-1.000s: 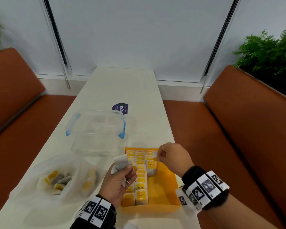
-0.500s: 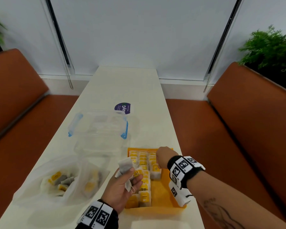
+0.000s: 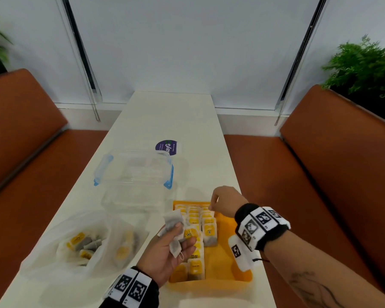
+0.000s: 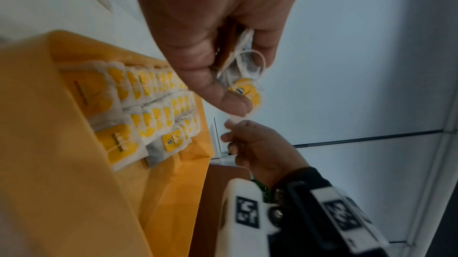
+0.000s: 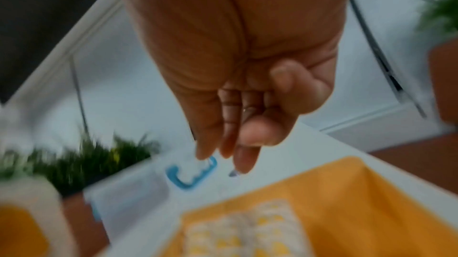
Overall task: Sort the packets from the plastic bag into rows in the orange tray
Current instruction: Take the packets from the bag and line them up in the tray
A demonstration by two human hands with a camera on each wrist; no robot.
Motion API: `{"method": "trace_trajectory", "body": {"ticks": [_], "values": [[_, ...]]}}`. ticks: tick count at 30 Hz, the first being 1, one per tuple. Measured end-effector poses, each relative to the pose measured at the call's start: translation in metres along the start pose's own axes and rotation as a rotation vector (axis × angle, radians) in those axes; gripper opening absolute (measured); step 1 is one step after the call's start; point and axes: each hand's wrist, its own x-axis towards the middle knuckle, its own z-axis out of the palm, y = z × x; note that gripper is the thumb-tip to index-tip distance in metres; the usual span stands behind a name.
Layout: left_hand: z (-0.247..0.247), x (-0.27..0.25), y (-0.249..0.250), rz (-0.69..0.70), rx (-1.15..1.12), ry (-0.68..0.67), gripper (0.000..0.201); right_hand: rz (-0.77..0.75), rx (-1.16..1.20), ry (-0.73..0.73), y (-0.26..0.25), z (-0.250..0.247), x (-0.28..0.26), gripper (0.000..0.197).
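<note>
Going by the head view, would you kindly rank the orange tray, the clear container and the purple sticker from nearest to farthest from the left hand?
From the left hand:
1. Orange tray, just right.
2. Clear container, ahead.
3. Purple sticker, beyond the container.

Packets (image 3: 209,232): matt, fibrous paper with yellow paper tags; orange tray (image 3: 229,258): smooth matt plastic. Plastic bag (image 3: 53,247) is thin, translucent, crinkled film; container (image 3: 133,174) is clear glossy plastic with blue clips. Surface (image 3: 169,116) is smooth white laminate, slight sheen.
</note>
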Motion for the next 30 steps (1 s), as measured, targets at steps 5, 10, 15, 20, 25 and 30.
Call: {"method": "trace_trajectory", "body": {"ticks": [5, 10, 15, 20, 25, 30], "values": [[0.008, 0.001, 0.001, 0.000, -0.022, -0.058, 0.012, -0.114, 0.536, -0.232, -0.014, -0.015, -0.047, 0.012], [0.013, 0.005, -0.003, -0.043, -0.045, -0.062, 0.018, -0.185, 0.620, -0.208, -0.017, 0.000, -0.065, 0.022], [0.013, 0.007, -0.006, -0.048, -0.075, -0.034, 0.018, -0.185, 0.651, -0.117, -0.013, 0.015, -0.071, 0.021], [0.010, 0.007, -0.006, -0.019, -0.088, 0.047, 0.012, -0.213, 0.570, -0.021, -0.012, 0.009, -0.067, 0.028], [0.003, 0.008, -0.002, 0.040, -0.069, 0.112, 0.014, -0.183, 0.362, 0.014, -0.008, -0.008, -0.060, 0.029], [0.000, 0.003, -0.001, 0.050, -0.045, 0.115, 0.010, -0.157, -0.129, -0.159, -0.007, -0.009, -0.045, 0.019]]}}
